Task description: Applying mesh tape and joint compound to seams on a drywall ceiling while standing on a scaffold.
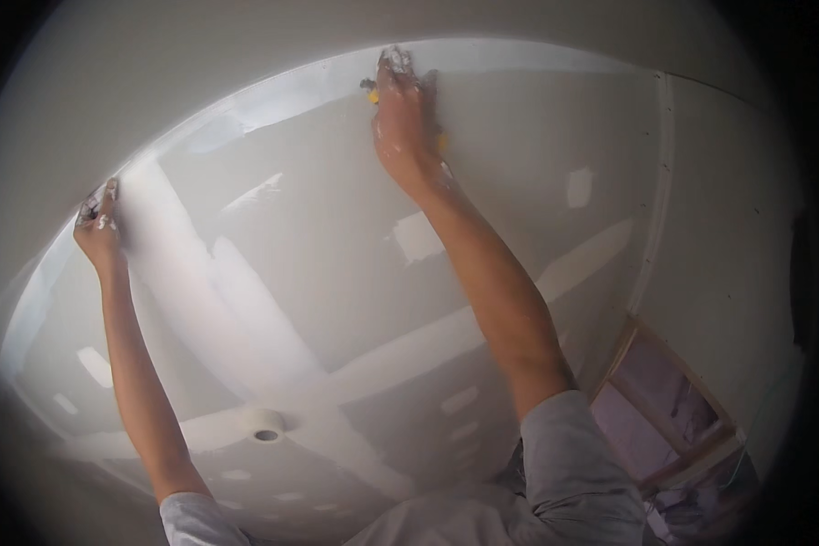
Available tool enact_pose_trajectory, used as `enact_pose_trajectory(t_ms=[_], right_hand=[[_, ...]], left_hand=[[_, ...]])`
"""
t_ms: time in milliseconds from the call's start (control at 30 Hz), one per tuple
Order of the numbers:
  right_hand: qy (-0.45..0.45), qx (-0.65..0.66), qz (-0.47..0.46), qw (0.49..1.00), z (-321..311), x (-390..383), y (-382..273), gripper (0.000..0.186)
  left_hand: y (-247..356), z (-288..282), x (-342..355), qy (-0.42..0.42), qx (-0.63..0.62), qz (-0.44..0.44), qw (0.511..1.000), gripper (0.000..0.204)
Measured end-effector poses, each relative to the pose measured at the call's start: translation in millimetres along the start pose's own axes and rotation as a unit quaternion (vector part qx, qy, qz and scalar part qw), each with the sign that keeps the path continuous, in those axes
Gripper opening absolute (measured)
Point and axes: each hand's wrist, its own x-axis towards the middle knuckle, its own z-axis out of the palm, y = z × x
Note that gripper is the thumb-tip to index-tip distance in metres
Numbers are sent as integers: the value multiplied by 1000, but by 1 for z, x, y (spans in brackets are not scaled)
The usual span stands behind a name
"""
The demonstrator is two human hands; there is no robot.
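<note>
My left hand (98, 223) is raised to the corner where the wall meets the ceiling. Its fingers are curled in and smeared with white compound; whatever they may pinch is hidden. Higher and farther right, my right hand (402, 118) is closed around a tool with yellow and dark parts (371, 95), mostly covered by the palm and fingers. White compound coats those fingertips too, which reach a pale strip (291, 98) of wet-looking compound or tape. This strip follows the corner in a curve between both hands.
Grey drywall (328, 200) carries broad white joint bands (246, 318) and small filled patches (419, 238). A pale hollow roll (265, 425) shows below, between my arms. At lower right is a wood-framed opening (664, 391) with pinkish material behind; a vertical corner strip (662, 173) runs above it.
</note>
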Motion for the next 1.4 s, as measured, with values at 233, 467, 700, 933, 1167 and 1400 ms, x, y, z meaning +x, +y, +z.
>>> enact_pose_trajectory(t_ms=[233,467,700,933,1167,1400], right_hand=[[-29,23,-71,997,9,-3,9,55],[27,71,-184,980,20,3,15,59],[-8,58,-237,970,7,9,16,65],[-19,41,-272,961,-4,22,11,52],[-29,40,-323,945,-3,31,12,53],[-55,71,-284,955,-16,18,-29,60]], left_hand=[[2,0,-5,1,-47,56,997,24],[23,7,-23,9,-35,49,998,37],[14,5,-13,57,-37,97,993,33],[18,2,-14,36,31,48,998,38],[39,2,-30,24,103,45,993,46],[30,3,-31,60,25,99,993,34]])
